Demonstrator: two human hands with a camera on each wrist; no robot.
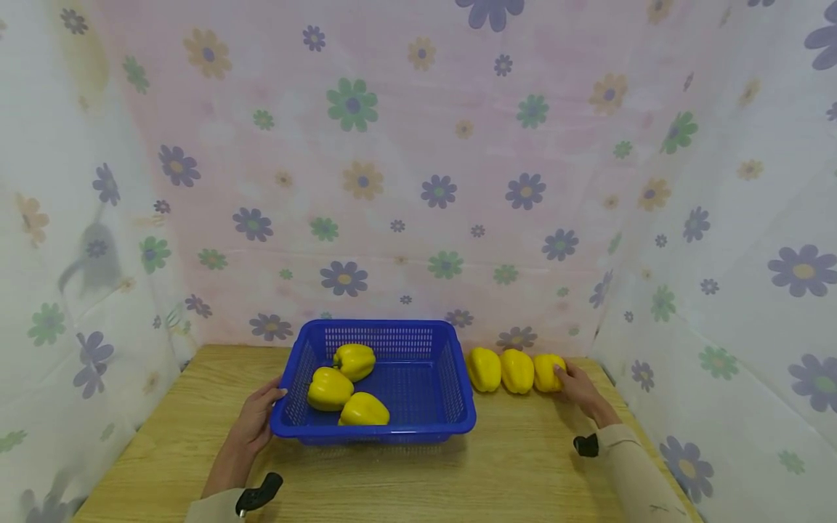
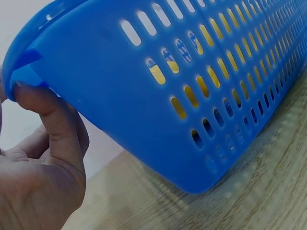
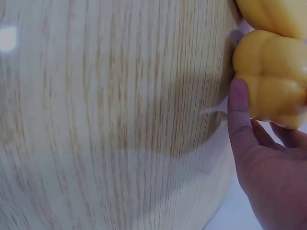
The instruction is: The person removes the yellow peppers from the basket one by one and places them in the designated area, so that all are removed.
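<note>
A blue plastic basket (image 1: 418, 430) stands on the table with three yellow bell peppers in its left half, one of them a front bell pepper (image 1: 364, 410). My left hand (image 1: 258, 418) grips the basket's left rim; in the left wrist view the thumb (image 2: 41, 98) hooks at the rim's edge. To the basket's right, three more yellow bell peppers form a row along the back. My right hand (image 1: 580, 388) holds the rightmost bell pepper (image 1: 546, 372), thumb on its near side and other fingers partly hidden behind it. The middle bell pepper (image 1: 517, 371) sits right beside it.
The wooden table (image 1: 516, 465) meets a flower-patterned curtain (image 1: 405, 240) at the back, with more patterned cloth on both sides. The leftmost bell pepper (image 1: 484, 370) of the row sits close to the basket's right wall. Black wrist mounts (image 1: 259, 494) stick out from both sleeves.
</note>
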